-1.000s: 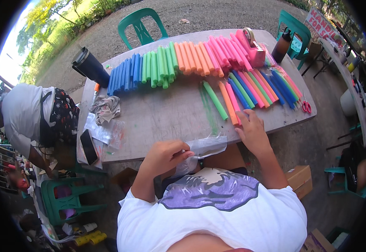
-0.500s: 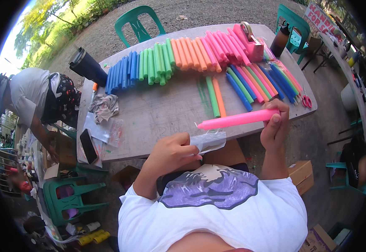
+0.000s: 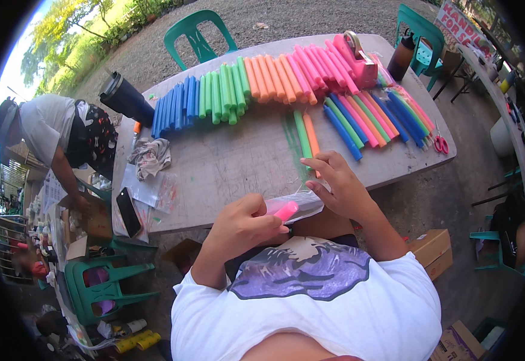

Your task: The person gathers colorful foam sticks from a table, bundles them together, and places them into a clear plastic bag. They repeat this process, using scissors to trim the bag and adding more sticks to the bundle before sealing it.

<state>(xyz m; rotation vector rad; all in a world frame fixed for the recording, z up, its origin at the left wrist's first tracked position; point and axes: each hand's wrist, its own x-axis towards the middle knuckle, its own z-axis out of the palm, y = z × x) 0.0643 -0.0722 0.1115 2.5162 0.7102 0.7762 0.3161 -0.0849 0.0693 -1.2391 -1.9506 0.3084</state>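
My left hand [image 3: 238,224] is closed around a pink candle [image 3: 287,210], whose blunt end pokes out past my fingers. A thin whitish wrap [image 3: 311,201], cloth or plastic, hangs by that candle at the table's near edge. My right hand [image 3: 340,188] is raised just right of it, empty, thumb and fingers spread apart. Beyond those fingers lie a green candle [image 3: 302,141] and an orange candle [image 3: 311,137], side by side and partly covered by the hand. Farther back, rows of blue candles [image 3: 179,105], green candles [image 3: 226,90], orange candles [image 3: 271,78] and pink candles [image 3: 322,66] lie together.
Mixed-colour candle bundles [image 3: 367,120], red scissors [image 3: 440,144] and a pink tape dispenser [image 3: 361,69] lie right. On the left are a dark tumbler [image 3: 126,98], a rag [image 3: 149,157] and a phone [image 3: 129,212]. A person [image 3: 49,129] bends over a box at far left.
The pink candle has passed from my right hand into my left, down toward the wrap. My right hand has come left and opened.
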